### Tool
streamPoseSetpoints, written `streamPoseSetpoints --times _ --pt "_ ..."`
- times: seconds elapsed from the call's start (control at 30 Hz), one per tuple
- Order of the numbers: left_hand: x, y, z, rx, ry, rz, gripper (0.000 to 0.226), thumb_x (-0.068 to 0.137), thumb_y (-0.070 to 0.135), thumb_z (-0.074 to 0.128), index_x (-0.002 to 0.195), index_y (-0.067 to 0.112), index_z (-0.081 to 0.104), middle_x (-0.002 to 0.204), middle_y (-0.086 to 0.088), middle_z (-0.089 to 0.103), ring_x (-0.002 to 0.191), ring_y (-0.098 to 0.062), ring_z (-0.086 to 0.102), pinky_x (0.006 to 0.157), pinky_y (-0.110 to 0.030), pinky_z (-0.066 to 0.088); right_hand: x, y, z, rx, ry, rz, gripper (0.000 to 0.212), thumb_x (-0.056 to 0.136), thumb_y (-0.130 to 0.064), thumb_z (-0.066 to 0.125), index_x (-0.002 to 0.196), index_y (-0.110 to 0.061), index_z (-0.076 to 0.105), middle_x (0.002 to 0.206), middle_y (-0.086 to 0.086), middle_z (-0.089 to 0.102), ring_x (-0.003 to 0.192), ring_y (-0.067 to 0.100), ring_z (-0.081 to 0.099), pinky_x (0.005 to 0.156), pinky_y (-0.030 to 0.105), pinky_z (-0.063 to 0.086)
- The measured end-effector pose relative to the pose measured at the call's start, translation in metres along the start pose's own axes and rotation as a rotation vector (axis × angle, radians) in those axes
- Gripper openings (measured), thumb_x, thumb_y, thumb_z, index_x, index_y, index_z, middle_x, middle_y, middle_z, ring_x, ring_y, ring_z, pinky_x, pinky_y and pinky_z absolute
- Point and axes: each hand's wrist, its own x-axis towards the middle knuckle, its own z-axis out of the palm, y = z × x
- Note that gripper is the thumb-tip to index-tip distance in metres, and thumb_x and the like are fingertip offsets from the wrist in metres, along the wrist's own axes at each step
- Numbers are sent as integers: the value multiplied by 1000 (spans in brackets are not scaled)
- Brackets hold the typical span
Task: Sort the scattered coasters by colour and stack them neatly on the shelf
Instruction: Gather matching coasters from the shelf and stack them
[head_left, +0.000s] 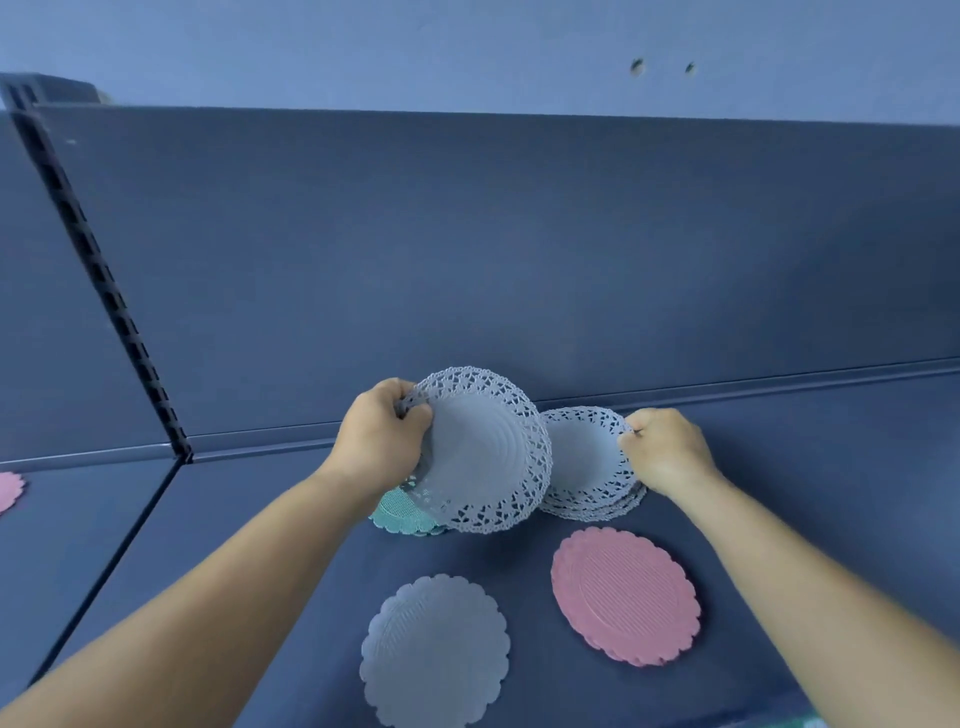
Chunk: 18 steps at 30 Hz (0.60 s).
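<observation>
Midway through stacking grey: left hand (382, 441) gripping 1 tilted lacy grey coaster (483, 457), right hand (662, 449) pinching the grey stack's (589, 467) far right rim on the shelf (805, 467); next, probably lowering it squarely on top, pink coaster (626, 595) waiting nearer.

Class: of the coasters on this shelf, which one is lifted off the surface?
The grey lace-edged coaster gripped by the left hand. It is held tilted; all the others lie flat.
</observation>
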Motion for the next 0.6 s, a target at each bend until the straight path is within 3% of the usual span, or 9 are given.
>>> streamPoseSetpoints --times 0.07,0.13,0.23,0.33,0.4,0.5,0.53,0.6 --pt "2 3 14 -19 -23 -13 13 94 10 49 83 12 56 60 -4 52 51 -20 44 54 -27 38 -1 3 -4 -58 -25 -29 23 85 -13 52 62 -16 49 68 5 49 70 28 48 55 30 34" --pt "3 7 29 -48 -55 -25 12 95 9 47 87 8 56 58 -5 52 48 -20 44 53 -27 38 -4 1 -11 -19 -7 -91 20 90 -29 51 76 -19 61 84 4 58 90 27 54 71 33 43" --pt "4 15 54 -93 -71 -43 10 95 9 46 89 6 53 54 -5 50 40 -16 42 44 -21 37 -13 -7 -24 222 -88 -142 31 90 -36 43 69 -16 52 70 0 54 75 23 49 67 32 42" --pt "6 20 74 -112 -51 -67 8 93 10 48 86 12 51 59 -3 51 39 -12 42 38 -16 35 -14 -7 -27 355 -187 -127 20 85 -29 58 104 -22 61 84 -4 65 78 22 61 84 40 50" --pt "8 23 84 -18 -57 -18 7 91 11 53 96 16 52 73 -1 57 53 -13 52 48 -20 42 -8 -2 -26 334 -142 -113 35 84 -21 62 117 -26 55 88 -5 64 78 17 60 76 34 50" --pt "11 20 90 329 -97 110 44 86 12 60 128 15 47 111 -4 57 96 -20 57 79 -21 41 0 3 -24 268 -54 -89 36 83 -19 62 118 -26 54 104 1 63 89 20 58 69 27 42" --pt "12 18 92 411 -114 129 49 85 12 61 131 13 45 117 -8 54 103 -24 55 84 -24 41 3 5 -21 238 -48 -92 35 83 -19 62 117 -24 55 108 1 62 91 19 56 73 26 40" --pt "14 12 95 541 -149 149 36 82 10 59 118 12 53 113 -11 52 99 -30 54 82 -31 45 6 7 -15 151 -56 -115 33 85 -18 62 118 -21 58 115 2 61 95 17 53 79 24 38"
